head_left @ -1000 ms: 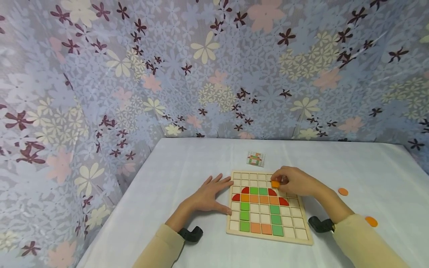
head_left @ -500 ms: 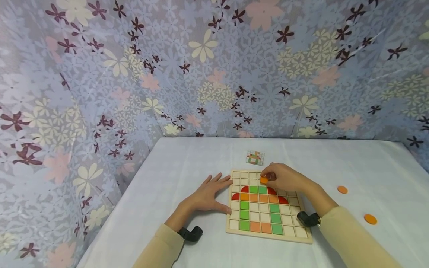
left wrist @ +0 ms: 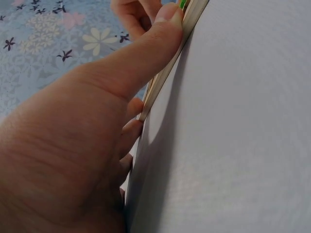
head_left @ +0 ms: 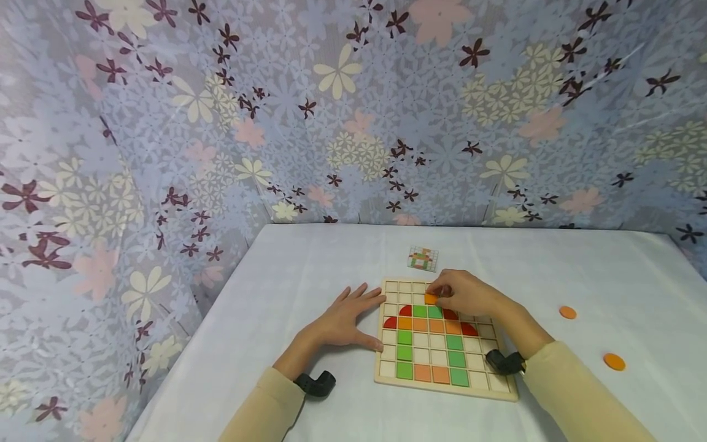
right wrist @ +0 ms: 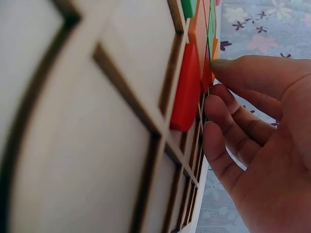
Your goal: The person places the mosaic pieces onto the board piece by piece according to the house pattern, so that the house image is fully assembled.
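A wooden grid board (head_left: 381, 372) lies on the table with red, green, orange and salmon tiles set in its cells. My right hand (head_left: 466, 293) pinches an orange square tile (head_left: 431, 299) over a cell just above the row with two green tiles (head_left: 428, 311). In the right wrist view the thumb meets the orange tile's edge (right wrist: 215, 48), close to a red quarter-round tile (right wrist: 187, 94). My left hand (head_left: 342, 322) rests at the board's left edge, fingers spread. In the left wrist view its thumb (left wrist: 160, 41) touches the board's side (left wrist: 187, 36).
Behind the board lies a small pattern card (head_left: 423, 258) with a coloured grid picture. Two orange round discs (head_left: 567, 312) lie on the white cloth to the right. A flowered curtain (head_left: 353, 123) hangs behind the table.
My right hand has moved left across the board with the orange tile, then slightly down to the cell above the green tiles. The left hand has stayed in place.
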Available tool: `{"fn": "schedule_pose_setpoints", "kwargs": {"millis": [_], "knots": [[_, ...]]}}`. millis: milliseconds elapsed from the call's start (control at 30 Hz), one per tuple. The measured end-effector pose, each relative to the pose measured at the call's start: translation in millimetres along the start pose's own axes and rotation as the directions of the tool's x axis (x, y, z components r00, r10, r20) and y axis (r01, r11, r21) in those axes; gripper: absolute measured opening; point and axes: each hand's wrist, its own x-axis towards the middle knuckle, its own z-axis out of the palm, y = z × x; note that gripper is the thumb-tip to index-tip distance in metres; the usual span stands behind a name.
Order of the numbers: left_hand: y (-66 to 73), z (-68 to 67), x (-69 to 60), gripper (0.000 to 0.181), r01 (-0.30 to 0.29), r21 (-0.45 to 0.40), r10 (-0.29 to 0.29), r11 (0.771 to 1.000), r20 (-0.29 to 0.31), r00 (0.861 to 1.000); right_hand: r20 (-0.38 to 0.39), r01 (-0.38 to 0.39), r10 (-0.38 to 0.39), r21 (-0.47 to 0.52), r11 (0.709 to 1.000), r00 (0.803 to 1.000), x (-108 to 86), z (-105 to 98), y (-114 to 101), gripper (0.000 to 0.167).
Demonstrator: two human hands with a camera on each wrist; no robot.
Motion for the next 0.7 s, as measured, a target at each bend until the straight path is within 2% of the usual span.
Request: {"fn": "schedule_pose_setpoints", "kwargs": {"millis": [367,700], "knots": [[-1.5,-0.1,0.0,0.103,-0.002,-0.010,0.002,1.000,-0.001,1.000,-0.037,-0.025,0.024,-0.037,0.999,0.999,-5.6,-2.1,-1.4,0.014],[-1.4,-0.8,-0.6,0.103,-0.004,0.001,0.004,1.000,0.003,1.000,-0.043,-0.116,0.116,0.003,0.993,0.992,-26.4,-15.8,7.9,0.025]]}}
